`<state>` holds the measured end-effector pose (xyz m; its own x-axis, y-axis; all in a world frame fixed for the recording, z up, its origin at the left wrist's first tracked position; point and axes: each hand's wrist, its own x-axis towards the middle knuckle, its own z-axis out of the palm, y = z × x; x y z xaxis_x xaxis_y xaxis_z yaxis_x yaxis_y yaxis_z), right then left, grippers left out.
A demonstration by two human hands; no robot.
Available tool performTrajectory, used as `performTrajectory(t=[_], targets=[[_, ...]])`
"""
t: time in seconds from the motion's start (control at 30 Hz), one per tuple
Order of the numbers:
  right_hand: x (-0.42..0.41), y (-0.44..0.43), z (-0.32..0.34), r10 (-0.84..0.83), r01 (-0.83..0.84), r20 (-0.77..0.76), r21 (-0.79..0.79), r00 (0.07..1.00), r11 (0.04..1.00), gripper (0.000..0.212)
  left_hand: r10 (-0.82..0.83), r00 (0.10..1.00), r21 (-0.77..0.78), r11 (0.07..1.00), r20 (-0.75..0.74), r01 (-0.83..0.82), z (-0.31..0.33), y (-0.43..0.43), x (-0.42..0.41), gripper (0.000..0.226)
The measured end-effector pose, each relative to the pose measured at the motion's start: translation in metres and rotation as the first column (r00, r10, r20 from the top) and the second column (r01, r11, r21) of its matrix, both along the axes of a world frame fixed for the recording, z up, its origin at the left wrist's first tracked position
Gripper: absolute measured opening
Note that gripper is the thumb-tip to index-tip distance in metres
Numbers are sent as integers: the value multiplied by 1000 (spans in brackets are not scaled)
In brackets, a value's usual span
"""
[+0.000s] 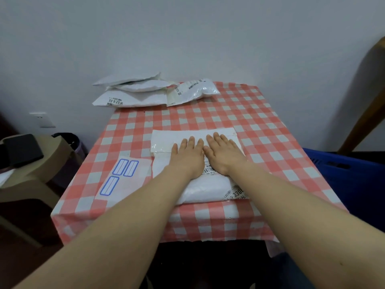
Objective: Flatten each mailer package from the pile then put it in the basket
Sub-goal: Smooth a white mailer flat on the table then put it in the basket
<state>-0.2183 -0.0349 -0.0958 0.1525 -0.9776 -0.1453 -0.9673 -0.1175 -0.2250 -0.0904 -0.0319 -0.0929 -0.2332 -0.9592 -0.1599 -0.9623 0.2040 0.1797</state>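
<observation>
So the white mailer [205, 188] sits near the front edge of the checked surface [270, 142], long side running away from the person as far as I can tell. Left hand [187, 157] and right hand [224, 155] lie flat on top side by side, fingers straight, pressing it and gripping nothing. The blue basket [333, 170] is off to the right, so the right hand's nearer. The pile [133, 92] waits at the far left corner.
</observation>
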Motion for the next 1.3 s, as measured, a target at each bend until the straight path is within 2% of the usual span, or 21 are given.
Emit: performTrajectory(t=[0.23, 0.67, 0.87, 1.03, 1.1, 1.17, 1.23, 1.3], targets=[[0, -4, 1, 9, -9, 7, 23, 1000, 1000, 55, 6, 1000, 51, 999, -14, -6, 4, -2, 0, 51], [0, -6, 1, 9, -9, 20, 30, 1000, 1000, 54, 13, 999, 52, 999, -36, -11, 4, -2, -1, 51], [-1, -8, 3, 22, -20, -13, 95, 1000, 995, 56, 52, 999, 69, 996, 12, -53, 5, -2, -3, 51], [-5, -11, 12, 36, -48, 74, 170, 997, 984, 55, 51, 994, 158, 987, -95, -36, 18, -5, 4, 50], [-12, -6, 20, 17, -48, 203, 149, 979, 988, 53, 57, 993, 129, 991, -103, -44, 24, -4, 11, 50], [-16, 4, 28, -17, -2, 283, 67, 959, 998, 51, 33, 999, 23, 999, -23, -32, 26, 2, 13, 51], [-12, 16, 33, -6, 2, 226, 21, 974, 1000, 50, 28, 1000, -51, 998, 8, -27, 25, 14, 10, 51], [-4, 27, 32, 30, -33, 138, 19, 990, 999, 50, 36, 999, -39, 999, 13, -36, 22, 29, 8, 53]])
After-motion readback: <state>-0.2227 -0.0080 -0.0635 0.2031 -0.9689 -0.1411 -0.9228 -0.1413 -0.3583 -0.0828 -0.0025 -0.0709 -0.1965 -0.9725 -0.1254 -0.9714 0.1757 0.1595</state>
